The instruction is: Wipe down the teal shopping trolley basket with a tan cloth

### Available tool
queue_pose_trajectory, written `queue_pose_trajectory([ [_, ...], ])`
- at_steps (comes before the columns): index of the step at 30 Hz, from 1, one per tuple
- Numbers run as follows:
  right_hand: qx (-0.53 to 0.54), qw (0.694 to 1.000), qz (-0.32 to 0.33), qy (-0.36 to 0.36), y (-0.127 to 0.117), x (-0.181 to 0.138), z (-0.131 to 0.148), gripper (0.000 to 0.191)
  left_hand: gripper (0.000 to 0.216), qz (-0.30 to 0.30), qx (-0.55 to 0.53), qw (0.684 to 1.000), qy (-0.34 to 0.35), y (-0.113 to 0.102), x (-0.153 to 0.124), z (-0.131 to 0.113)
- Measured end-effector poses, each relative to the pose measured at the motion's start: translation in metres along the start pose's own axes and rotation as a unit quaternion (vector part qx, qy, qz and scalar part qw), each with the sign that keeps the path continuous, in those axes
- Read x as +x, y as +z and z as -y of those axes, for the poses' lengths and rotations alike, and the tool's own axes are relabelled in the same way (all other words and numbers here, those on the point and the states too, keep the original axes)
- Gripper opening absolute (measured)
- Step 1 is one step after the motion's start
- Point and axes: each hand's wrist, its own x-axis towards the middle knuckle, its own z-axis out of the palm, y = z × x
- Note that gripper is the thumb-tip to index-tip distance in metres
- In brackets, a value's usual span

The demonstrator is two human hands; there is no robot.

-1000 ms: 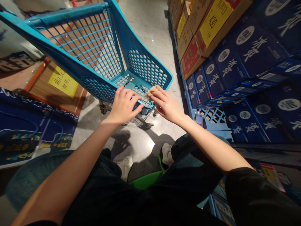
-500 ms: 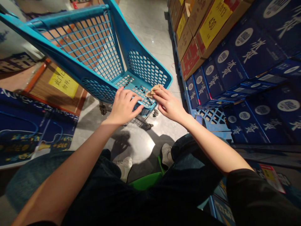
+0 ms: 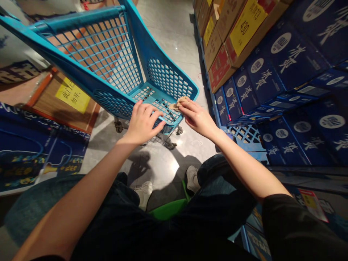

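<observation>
A blue plastic shopping cart (image 3: 168,69) stands tilted away in front of me, its basket holding nothing that I can make out. My left hand (image 3: 144,121) is laid over the cart's near rim, fingers draped across the edge and thumb on the outer side. Pinched in the fingers of my right hand (image 3: 197,117) is a crumpled beige cloth (image 3: 182,100), close to the cart's near right corner. Part of the cloth is hidden by the fingers.
Blue beer cartons (image 3: 280,65) and brown boxes (image 3: 221,47) are stacked at the right on blue pallets (image 3: 247,139). More boxes (image 3: 57,98) with a yellow sign stand at the left. Something green (image 3: 170,209) lies between my shoes on the shiny floor (image 3: 176,21).
My right hand, with the cloth, has moved slightly to the right along the cart's near corner. The left hand stays on the rim.
</observation>
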Motion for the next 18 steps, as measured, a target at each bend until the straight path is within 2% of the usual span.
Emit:
queue_pose_trajectory([
  [3, 0.006, 1.0, 0.008, 0.005, 0.006, -0.002, 0.022, 0.046, 0.033, 0.001, -0.005, 1.0, -0.001, 0.001, 0.0, 0.0],
  [7, -0.007, 0.998, 0.03, -0.055, 0.009, -0.004, 0.051, 0.048, 0.036, 0.005, -0.004, 1.0, -0.007, 0.001, 0.0, 0.0],
  [9, -0.01, 0.997, 0.033, -0.067, 0.007, -0.003, 0.046, 0.047, 0.037, 0.006, -0.005, 1.0, -0.008, 0.001, 0.0, -0.001],
  [14, -0.019, 1.0, -0.001, -0.016, 0.001, 0.0, 0.006, 0.044, 0.034, 0.003, -0.004, 1.0, -0.003, 0.0, 0.001, -0.001],
  [16, -0.017, 1.0, -0.006, -0.003, 0.001, 0.0, 0.004, 0.043, 0.033, 0.0, 0.001, 1.0, 0.0, 0.001, 0.001, -0.001],
  [18, -0.01, 1.0, 0.002, -0.001, 0.003, -0.002, 0.015, 0.044, 0.034, -0.002, 0.004, 1.0, 0.001, 0.002, 0.001, -0.001],
])
